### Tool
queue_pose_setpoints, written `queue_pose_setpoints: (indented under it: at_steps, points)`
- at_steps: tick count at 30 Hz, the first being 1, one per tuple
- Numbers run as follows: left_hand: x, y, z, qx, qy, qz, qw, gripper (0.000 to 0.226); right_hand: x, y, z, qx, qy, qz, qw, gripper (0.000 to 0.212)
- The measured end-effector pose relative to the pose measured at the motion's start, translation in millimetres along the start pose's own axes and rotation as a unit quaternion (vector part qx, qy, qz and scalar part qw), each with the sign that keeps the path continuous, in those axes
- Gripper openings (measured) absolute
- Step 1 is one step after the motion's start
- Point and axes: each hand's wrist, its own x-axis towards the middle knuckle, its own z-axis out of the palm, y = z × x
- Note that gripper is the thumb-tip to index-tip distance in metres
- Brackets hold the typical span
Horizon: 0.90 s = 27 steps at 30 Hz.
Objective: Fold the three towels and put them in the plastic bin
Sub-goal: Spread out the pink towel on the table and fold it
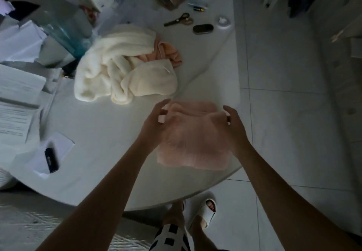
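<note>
A light pink towel (193, 143) hangs between my two hands just above the white table (101, 129), near its right edge. My left hand (156, 119) pinches its left top corner, and my right hand (234, 122) pinches the right top corner. A crumpled cream towel (117, 68) lies farther back on the table, with a peach towel (168, 53) partly tucked under it. A clear plastic bin (62, 25) stands at the back left.
Papers (17, 86) are stacked along the left side, with a dark phone (51, 157) on a white sheet. Scissors (179, 20), a dark case (202, 29) and small clutter sit at the back. Tiled floor (284, 113) lies to the right.
</note>
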Motion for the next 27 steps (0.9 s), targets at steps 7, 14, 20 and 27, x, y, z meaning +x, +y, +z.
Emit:
queue_pose_setpoints:
  at_steps: [7, 14, 20, 27]
  points:
    - [25.6, -14.0, -31.3, 0.242, -0.123, 0.101, 0.957, 0.025, 10.9, -16.3, -2.1, -0.105, -0.022, -0.127, 0.986, 0.012]
    - [85.1, 1.2, -38.6, 0.253, -0.18, 0.169, 0.936, 0.035, 51.4, -32.0, 15.8, -0.274, 0.083, -0.139, 0.948, 0.019]
    - [114.6, 5.1, -20.1, 0.209, -0.102, 0.065, 0.97, 0.008, 55.4, -16.4, 30.3, -0.286, 0.165, -0.089, 0.94, 0.019]
    - [103.7, -4.1, 3.0, 0.209, -0.009, 0.03, 0.978, 0.012, 56.7, -13.9, 33.6, -0.27, 0.173, -0.014, 0.947, 0.021]
